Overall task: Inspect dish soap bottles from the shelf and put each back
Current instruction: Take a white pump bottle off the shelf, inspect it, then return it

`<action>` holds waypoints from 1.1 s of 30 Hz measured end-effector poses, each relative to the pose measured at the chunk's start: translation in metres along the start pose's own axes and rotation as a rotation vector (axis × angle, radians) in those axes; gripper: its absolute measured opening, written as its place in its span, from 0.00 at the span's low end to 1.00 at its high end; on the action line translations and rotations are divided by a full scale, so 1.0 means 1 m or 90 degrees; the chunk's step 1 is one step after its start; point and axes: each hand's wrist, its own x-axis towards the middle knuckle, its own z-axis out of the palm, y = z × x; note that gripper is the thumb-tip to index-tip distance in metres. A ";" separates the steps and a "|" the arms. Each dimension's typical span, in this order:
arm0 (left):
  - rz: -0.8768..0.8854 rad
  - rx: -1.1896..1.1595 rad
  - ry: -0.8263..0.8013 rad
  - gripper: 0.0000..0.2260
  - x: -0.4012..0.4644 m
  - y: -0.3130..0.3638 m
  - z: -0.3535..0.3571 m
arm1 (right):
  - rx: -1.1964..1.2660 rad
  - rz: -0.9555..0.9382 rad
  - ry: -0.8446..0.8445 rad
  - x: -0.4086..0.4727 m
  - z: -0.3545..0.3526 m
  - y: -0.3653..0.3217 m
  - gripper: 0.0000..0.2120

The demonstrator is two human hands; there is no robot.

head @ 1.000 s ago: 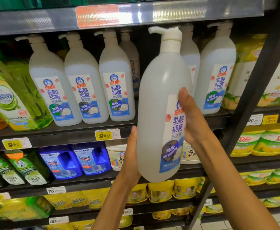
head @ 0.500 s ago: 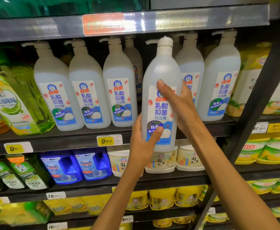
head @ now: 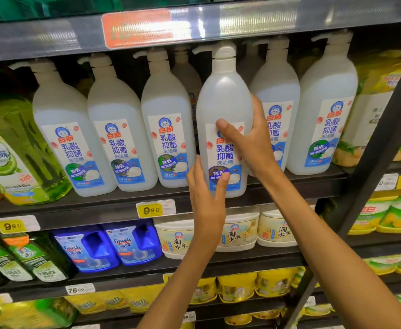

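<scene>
Carried back from chest height into its gap in the row, and turned label-forward, since the earlier frames. Dark metal shelf (head: 114, 205) with yellow price tags along its lip, bearing a row of tall translucent white pump bottles with blue-and-white labels. Held bottle of that same kind (head: 224, 108) upright, long axis vertical, pump spout pointing left, base at the shelf's front edge; hard to say whether resting on it or a touch above. Standing further forward than its neighbours: one white bottle (head: 168, 129) just left of the held one, another (head: 277, 91) just right and partly behind it. Green refill pouch (head: 16, 157) far left of the held bottle; blue rinse-aid packs (head: 109, 245) on the tier below it.

Right hand (head: 249, 141) wrapped round the bottle's right flank at mid-height, thumb across the label, fingers curling behind. Left hand (head: 206, 193) lower down, thumb pressed on the label's lower part, fingers lying along the left side near the base.

Bottle directly ahead of both hands, away from the body. Probably just a straight push backward left, base sliding along the shelf until level with the row, then letting go. Left hand nearer the base, so better placed to steady it; right hand better placed to keep it from tipping.
</scene>
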 end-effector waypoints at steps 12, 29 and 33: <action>0.180 0.187 0.143 0.29 0.006 -0.003 0.010 | -0.181 -0.105 0.021 0.008 0.017 0.017 0.35; 0.186 0.252 0.138 0.27 -0.002 -0.001 0.021 | -0.202 -0.137 0.030 0.004 -0.006 -0.003 0.29; 0.232 0.225 -0.008 0.26 -0.009 0.008 0.033 | -0.313 -0.221 0.239 0.015 -0.050 -0.015 0.22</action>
